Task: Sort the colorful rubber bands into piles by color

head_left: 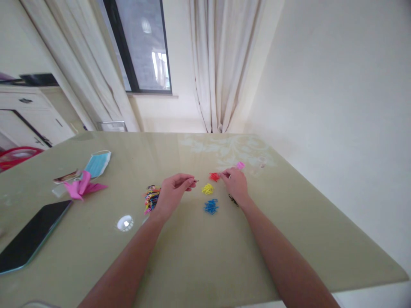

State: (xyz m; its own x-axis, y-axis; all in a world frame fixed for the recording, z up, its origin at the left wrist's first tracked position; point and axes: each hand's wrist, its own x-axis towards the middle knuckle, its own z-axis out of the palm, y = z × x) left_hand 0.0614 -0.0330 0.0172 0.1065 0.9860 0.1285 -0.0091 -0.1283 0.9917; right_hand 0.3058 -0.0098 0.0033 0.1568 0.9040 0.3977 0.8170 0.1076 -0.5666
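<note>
My left hand (173, 192) is closed in a pinch on a small clip-like piece (196, 181), its kind too small to make out. Beside that hand, partly hidden by it, lies a heap of mixed-colour clip-like pieces (151, 197). My right hand (236, 184) is closed, its fingertips at the right edge of a red pile (214, 176); whether it holds a piece is hidden. Between the hands are a yellow pile (207, 189) and a blue pile (211, 206). Some black pieces (233, 199) show beside my right wrist, and pink ones (240, 164) beyond the hand.
On the left of the glossy table (180, 265) lie a dark tablet-like device (35, 233), a pink folded paper shape (83, 186) and a blue face mask (98, 163). A bright round reflection (125, 223) shows on the tabletop. A wall (346, 107) runs along the right.
</note>
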